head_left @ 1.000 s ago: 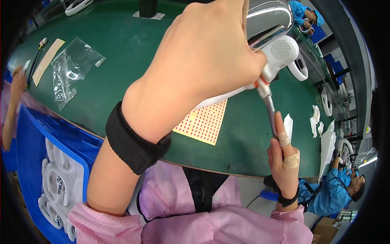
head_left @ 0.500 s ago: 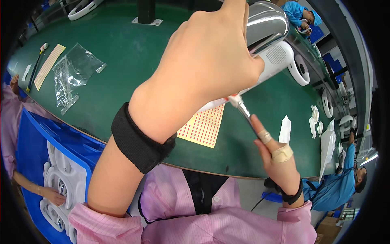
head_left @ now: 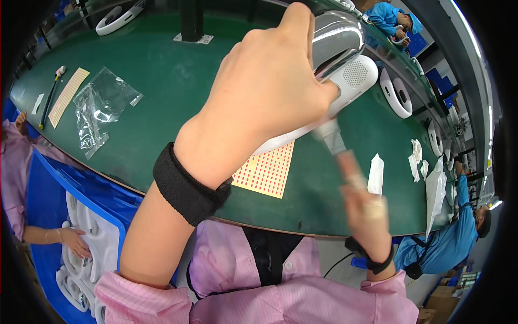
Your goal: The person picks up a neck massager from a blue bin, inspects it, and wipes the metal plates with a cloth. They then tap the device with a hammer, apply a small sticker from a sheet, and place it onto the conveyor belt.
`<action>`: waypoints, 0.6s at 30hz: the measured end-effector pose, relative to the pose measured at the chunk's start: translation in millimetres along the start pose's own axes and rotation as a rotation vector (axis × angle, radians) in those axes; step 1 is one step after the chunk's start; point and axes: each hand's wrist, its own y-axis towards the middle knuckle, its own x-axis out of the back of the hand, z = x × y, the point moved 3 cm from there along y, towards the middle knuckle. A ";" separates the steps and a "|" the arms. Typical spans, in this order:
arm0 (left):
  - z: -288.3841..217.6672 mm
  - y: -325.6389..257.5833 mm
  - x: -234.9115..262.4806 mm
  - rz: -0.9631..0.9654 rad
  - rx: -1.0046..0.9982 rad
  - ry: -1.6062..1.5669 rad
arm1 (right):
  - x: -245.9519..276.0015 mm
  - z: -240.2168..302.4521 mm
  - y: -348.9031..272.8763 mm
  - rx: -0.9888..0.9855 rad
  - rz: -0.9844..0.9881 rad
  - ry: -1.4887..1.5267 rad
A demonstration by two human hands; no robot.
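My left hand [head_left: 267, 89] is closed around a white curved device part [head_left: 358, 74] with a perforated end and a shiny chrome loop [head_left: 345, 33], held above the green table. Most of the part is hidden behind the hand. Below it, my right hand [head_left: 368, 211], taped on the index finger and blurred by motion, grips a small mallet-like tool [head_left: 331, 136]. The tool's pale head is close to the underside of the part; whether they touch I cannot tell. A yellow sheet of red dot stickers [head_left: 270, 174] lies under the part.
Left on the table [head_left: 156, 129] are a clear plastic bag [head_left: 105, 102], a sticker strip [head_left: 69, 97] and another tool [head_left: 51, 97]. White paper pieces [head_left: 376, 173] lie right. A blue bin [head_left: 40, 186] of white parts stands lower left, a co-worker's hand [head_left: 74, 243] in it.
My left hand and the device part have shifted slightly left and down in the picture. The right hand's tool has moved and is now smeared. The co-worker's hand in the bin has opened out.
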 end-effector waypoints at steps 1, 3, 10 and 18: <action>2.2 -0.1 0.8 -0.003 -0.007 0.010 | -15.5 5.7 4.6 0.088 0.154 -0.076; 5.9 -2.2 2.2 -0.047 -0.106 -0.049 | -10.8 4.3 2.6 0.150 0.141 -0.048; -3.4 3.0 8.4 -0.001 -0.059 -0.007 | -9.9 4.4 3.8 0.111 0.133 -0.219; 4.5 2.4 11.2 0.051 0.045 -0.071 | 65.5 -9.4 -15.6 -0.415 -0.094 0.522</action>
